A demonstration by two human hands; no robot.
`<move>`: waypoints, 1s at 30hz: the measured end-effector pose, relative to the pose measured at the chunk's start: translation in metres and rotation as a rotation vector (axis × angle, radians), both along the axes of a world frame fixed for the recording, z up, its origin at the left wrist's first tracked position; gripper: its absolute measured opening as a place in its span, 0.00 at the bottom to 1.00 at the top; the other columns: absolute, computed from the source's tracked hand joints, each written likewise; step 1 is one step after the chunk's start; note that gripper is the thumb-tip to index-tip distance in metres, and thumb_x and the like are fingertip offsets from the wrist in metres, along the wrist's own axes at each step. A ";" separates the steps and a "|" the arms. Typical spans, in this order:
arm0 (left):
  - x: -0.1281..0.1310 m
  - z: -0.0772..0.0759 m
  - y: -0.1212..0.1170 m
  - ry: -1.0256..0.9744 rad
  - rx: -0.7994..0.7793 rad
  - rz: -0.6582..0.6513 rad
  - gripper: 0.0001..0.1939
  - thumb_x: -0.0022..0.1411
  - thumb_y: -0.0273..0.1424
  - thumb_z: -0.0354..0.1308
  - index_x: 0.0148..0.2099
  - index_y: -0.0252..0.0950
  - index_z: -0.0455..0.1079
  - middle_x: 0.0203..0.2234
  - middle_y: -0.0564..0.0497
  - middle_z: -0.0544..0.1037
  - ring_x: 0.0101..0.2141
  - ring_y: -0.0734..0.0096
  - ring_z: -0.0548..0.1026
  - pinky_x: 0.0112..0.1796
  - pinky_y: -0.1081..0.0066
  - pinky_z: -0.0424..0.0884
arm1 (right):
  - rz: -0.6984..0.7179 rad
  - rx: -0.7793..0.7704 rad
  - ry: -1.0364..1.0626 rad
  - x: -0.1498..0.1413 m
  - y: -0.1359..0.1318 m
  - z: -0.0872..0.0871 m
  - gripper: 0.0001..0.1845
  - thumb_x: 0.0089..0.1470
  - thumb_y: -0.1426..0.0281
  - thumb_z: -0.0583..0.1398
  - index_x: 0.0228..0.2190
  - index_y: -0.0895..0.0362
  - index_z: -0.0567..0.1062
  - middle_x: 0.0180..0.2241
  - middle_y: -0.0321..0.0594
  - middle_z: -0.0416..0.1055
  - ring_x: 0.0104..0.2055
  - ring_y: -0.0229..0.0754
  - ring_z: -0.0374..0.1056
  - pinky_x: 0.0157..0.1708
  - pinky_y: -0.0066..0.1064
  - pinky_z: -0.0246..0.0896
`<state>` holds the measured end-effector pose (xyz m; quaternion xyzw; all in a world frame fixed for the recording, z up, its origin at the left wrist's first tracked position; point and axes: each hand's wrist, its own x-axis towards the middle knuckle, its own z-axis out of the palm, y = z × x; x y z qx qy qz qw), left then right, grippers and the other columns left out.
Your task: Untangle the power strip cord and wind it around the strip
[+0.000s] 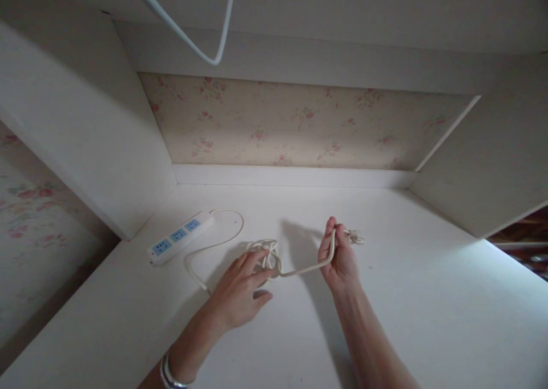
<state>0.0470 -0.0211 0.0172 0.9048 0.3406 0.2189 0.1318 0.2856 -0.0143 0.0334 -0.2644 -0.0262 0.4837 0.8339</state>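
A white power strip (pixel 180 239) with blue socket faces lies at the left of the white desk. From its far end a thin cream power cord (pixel 231 242) curves across the desk and passes behind my left hand. My left hand (pixel 242 289), fingers stretched and thumb apart, rests against a tangled loop of the cord. Between the two hands a length of cord runs to the right. My right hand (pixel 338 258) is raised, palm up, closed around that length. Past its fingers a small whitish end piece (pixel 355 236) sticks out, too blurred to tell its kind.
White side panels (pixel 479 166) stand left and right of the desk (pixel 419 298). A low ledge (pixel 295 176) and floral wallpaper (pixel 278 124) are at the back. Overhead, a bent pale cable or rod (pixel 214 58) hangs below the upper shelf.
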 end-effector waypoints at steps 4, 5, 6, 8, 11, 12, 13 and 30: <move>0.006 -0.008 -0.002 0.071 0.072 0.046 0.19 0.60 0.21 0.51 0.49 0.45 0.71 0.56 0.47 0.64 0.50 0.58 0.68 0.47 0.56 0.70 | 0.058 0.019 -0.202 -0.012 -0.004 0.002 0.13 0.48 0.66 0.67 0.33 0.52 0.70 0.34 0.25 0.74 0.20 0.24 0.65 0.15 0.14 0.61; 0.009 -0.010 -0.003 0.086 0.085 0.055 0.20 0.59 0.20 0.50 0.49 0.44 0.71 0.56 0.46 0.63 0.49 0.58 0.69 0.46 0.57 0.71 | 0.075 0.018 -0.271 -0.016 -0.006 0.002 0.13 0.48 0.64 0.67 0.33 0.52 0.69 0.34 0.24 0.73 0.16 0.22 0.60 0.11 0.13 0.55; 0.011 -0.010 -0.004 0.100 0.096 0.072 0.20 0.58 0.19 0.50 0.49 0.43 0.71 0.57 0.45 0.63 0.48 0.57 0.69 0.45 0.57 0.71 | 0.087 0.017 -0.325 -0.021 -0.007 0.002 0.14 0.48 0.63 0.67 0.32 0.52 0.68 0.34 0.24 0.73 0.13 0.21 0.54 0.08 0.13 0.49; 0.015 -0.011 -0.006 0.117 0.113 0.132 0.17 0.58 0.20 0.51 0.45 0.41 0.72 0.57 0.44 0.62 0.47 0.56 0.70 0.45 0.57 0.71 | 0.112 0.016 -0.374 -0.027 -0.008 0.002 0.16 0.48 0.61 0.67 0.33 0.53 0.67 0.34 0.26 0.73 0.11 0.19 0.49 0.07 0.12 0.45; 0.016 -0.010 -0.006 0.124 0.126 0.220 0.09 0.59 0.24 0.53 0.40 0.39 0.72 0.55 0.43 0.64 0.46 0.56 0.71 0.44 0.56 0.72 | 0.182 -0.004 -0.339 -0.032 -0.010 0.004 0.19 0.46 0.60 0.67 0.36 0.50 0.65 0.38 0.29 0.74 0.16 0.21 0.60 0.13 0.10 0.56; 0.015 -0.009 -0.005 0.128 0.127 0.230 0.07 0.60 0.26 0.54 0.38 0.39 0.72 0.54 0.43 0.65 0.47 0.56 0.71 0.44 0.57 0.72 | 0.205 -0.015 -0.317 -0.033 -0.010 0.005 0.21 0.46 0.60 0.68 0.38 0.49 0.65 0.39 0.30 0.74 0.18 0.22 0.62 0.15 0.11 0.59; 0.014 -0.009 -0.005 0.134 0.126 0.230 0.06 0.60 0.28 0.54 0.38 0.39 0.72 0.54 0.43 0.65 0.47 0.56 0.71 0.44 0.57 0.72 | 0.222 -0.021 -0.296 -0.033 -0.011 0.005 0.22 0.46 0.60 0.68 0.40 0.47 0.64 0.38 0.30 0.74 0.18 0.23 0.62 0.15 0.11 0.60; 0.002 0.000 -0.002 -0.047 0.144 0.057 0.12 0.68 0.34 0.47 0.49 0.43 0.68 0.55 0.48 0.71 0.43 0.67 0.77 0.35 0.74 0.75 | 0.051 -0.017 -0.177 -0.013 0.000 -0.008 0.20 0.48 0.71 0.67 0.41 0.45 0.67 0.33 0.27 0.74 0.20 0.23 0.65 0.21 0.11 0.66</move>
